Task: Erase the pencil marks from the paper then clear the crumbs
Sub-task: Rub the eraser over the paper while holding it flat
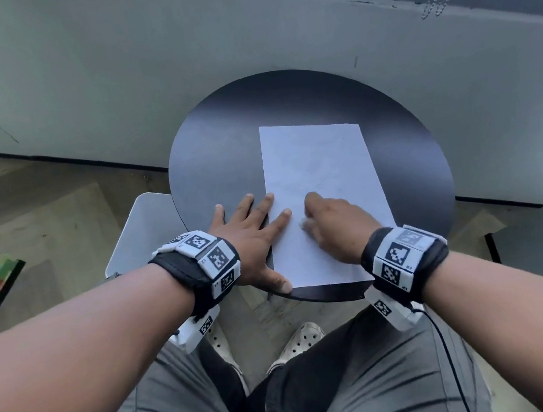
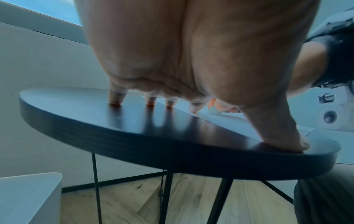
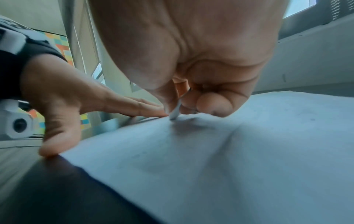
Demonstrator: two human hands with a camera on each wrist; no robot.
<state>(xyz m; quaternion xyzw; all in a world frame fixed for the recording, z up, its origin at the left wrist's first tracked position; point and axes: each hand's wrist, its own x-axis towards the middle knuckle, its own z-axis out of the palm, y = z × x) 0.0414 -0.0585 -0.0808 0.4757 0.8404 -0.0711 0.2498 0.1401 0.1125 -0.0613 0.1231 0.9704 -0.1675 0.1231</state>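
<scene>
Far out past the left hand (image 1: 246, 233), a white bin-like thing (image 1: 138, 230) can be seen on the floor, contents hidden from here. The left hand itself is spread flat with straight fingers, nothing gripped: little and ring fingertips are pressed on the bare round black table (image 1: 220, 143), the next two are laid over the left edge of the paper (image 1: 319, 172), and the thumb is parked by the sheet's near-left corner at the table's rim. So the paper is pinned under that hand's right side and stretches away toward the right hand (image 1: 334, 221). Faint pencil lines can just about be made out on the sheet beyond the right hand's knuckles, too pale to read as writing. The right hand is curled, and a small pale eraser (image 3: 175, 111) is pinched between thumb and fingers, its tip touching the paper just beside the left index fingertip. Black-and-white square marker tags are worn on both wrist bands (image 1: 215, 261); no readable words.
</scene>
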